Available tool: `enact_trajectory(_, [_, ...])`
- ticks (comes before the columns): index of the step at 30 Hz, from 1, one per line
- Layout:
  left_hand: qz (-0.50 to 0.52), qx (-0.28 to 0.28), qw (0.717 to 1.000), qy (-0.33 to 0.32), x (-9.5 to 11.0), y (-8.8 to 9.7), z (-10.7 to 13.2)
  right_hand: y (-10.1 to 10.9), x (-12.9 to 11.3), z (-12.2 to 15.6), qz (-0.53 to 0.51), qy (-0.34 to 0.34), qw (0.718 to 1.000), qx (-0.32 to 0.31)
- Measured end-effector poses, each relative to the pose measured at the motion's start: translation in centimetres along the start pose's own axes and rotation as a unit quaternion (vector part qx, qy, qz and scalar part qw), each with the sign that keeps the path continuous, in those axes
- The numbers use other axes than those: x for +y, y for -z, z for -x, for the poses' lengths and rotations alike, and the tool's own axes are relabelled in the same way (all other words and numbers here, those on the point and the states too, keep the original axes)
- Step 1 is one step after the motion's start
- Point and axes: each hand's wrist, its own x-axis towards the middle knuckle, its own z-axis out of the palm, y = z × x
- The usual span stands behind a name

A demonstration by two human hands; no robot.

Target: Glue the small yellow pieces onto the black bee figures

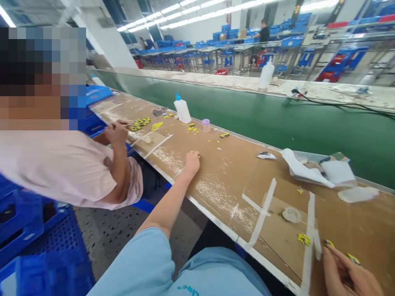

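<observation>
A co-worker's hand sits beside scattered yellow-and-black components on the far stretch of the brown desk. A white glue bottle stands upright further along. The person's left hand rests curled shut on the desk, nothing visible in it. A small yellow heap lies left of the right hand, its fingers narrowly parted at two yellow-and-black parts; whether it grips one cannot be determined.

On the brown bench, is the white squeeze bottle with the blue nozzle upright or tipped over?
Upright: the white squeeze bottle stands on its base on the brown bench, with its blue nozzle pointing up.
</observation>
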Motion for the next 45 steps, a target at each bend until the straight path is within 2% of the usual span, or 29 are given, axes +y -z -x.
enact_trajectory(1, [0.008, -0.001, 1.000, -0.002, 0.1, 0.0, 0.1, 0.0, -1.2, -0.2, 0.030, -0.010, 0.999, 0.044])
enact_trajectory(5, [0.065, -0.030, 0.997, -0.015, 1.6, -0.5, 1.7, -1.0, -4.1, -1.6, 0.000, 0.006, 1.000, 0.027])
enact_trajectory(7, [0.174, -0.083, 0.981, -0.014, 3.3, -1.2, 3.6, -1.6, -4.7, -2.4, -0.013, -0.001, 1.000, 0.019])
enact_trajectory(10, [0.357, -0.192, 0.914, 0.005, 7.1, -2.6, 7.5, -2.2, -5.5, -3.4, -0.013, 0.001, 1.000, 0.020])
enact_trajectory(13, [0.443, -0.329, 0.832, 0.050, 10.8, -4.1, 11.4, -2.4, -6.2, -4.1, -0.018, 0.015, 0.999, 0.024])
enact_trajectory(15, [0.472, -0.402, 0.781, 0.076, 12.6, -5.1, 13.3, -2.4, -6.4, -4.4, -0.017, 0.021, 0.999, 0.025])
enact_trajectory(19, [0.523, -0.481, 0.690, 0.141, 13.6, -6.9, 15.5, -2.4, -6.3, -4.4, 0.002, 0.034, 0.999, 0.013])
enact_trajectory(21, [0.538, -0.490, 0.666, 0.165, 13.4, -7.6, 16.0, -2.5, -6.2, -4.3, 0.010, 0.045, 0.999, 0.009])
enact_trajectory(29, [0.533, -0.492, 0.662, 0.187, 12.8, -8.4, 16.3, -2.5, -6.0, -4.1, 0.011, 0.062, 0.998, 0.023])
enact_trajectory(35, [0.534, -0.499, 0.658, 0.183, 12.9, -8.5, 16.4, -2.0, -6.3, -3.9, 0.007, 0.050, 0.997, 0.063])
enact_trajectory(41, [0.527, -0.502, 0.664, 0.169, 12.8, -8.4, 16.4, -2.2, -7.4, -3.9, 0.000, 0.088, 0.995, 0.036])
enact_trajectory(45, [0.522, -0.504, 0.669, 0.159, 12.7, -8.5, 16.5, -2.6, -7.3, -3.9, -0.007, 0.107, 0.993, 0.041])
